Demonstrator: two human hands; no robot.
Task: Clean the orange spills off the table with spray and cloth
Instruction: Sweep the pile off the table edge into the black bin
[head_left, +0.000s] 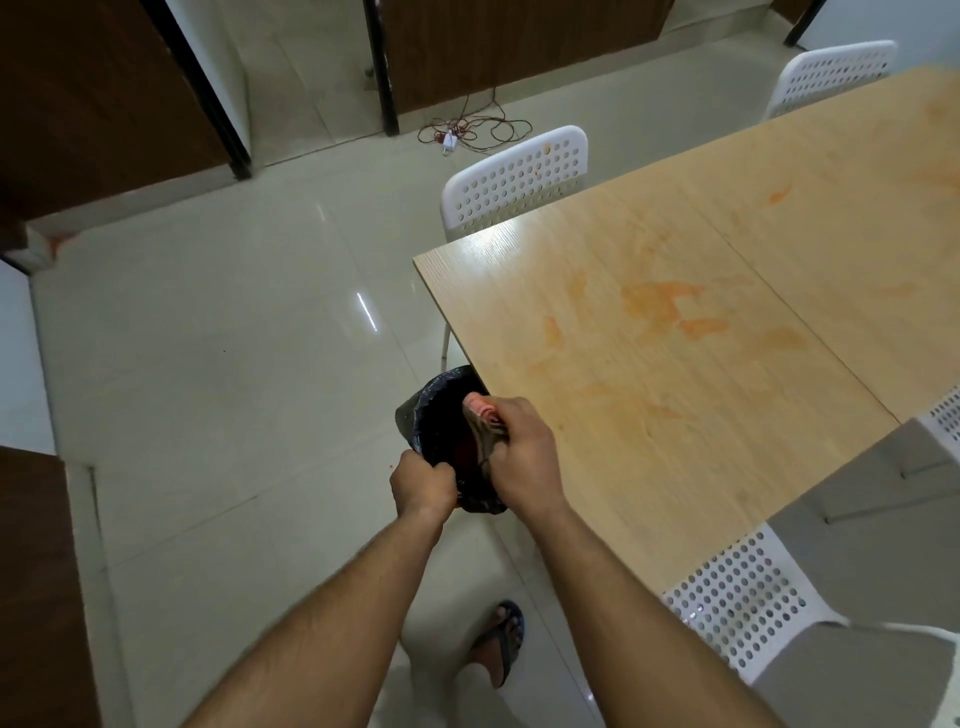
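Person is standing at the near-left corner of the table (649, 249), both arms reaching down to a small bin lined with a black bag (441, 410). Bin is sitting just off the table edge, partly tucked under it, probably so anything swept off the top drops straight in.

Left hand (422, 486) is gripping the near rim of the bag, fingers curled tight on the plastic. Looks like it is bracing the bin and holding the liner open.

Right hand (522, 457) is closing its fingers around a bunched cloth (483, 418), greyish with pink-orange staining, over the bin mouth. Can't tell if it is wringing, shaking off or dropping it in; the grip looks firm, not releasing.

Orange spills (670, 306) are sitting on the tabletop, well apart from both hands: main smeared patch mid-table, thin streaks trailing toward the near edge, smaller marks (779, 195) further back. Smears look thinned, not pooled, so I'm judging the wipe as partly done, with more passes needed.

Spray bottle is not showing anywhere in view, so can't say where it is.

White perforated chairs (514, 176) are standing tucked around the table; one has an orange speck on its backrest. A cable tangle (467, 132) is lying on the floor by the far wall, clear of the work.
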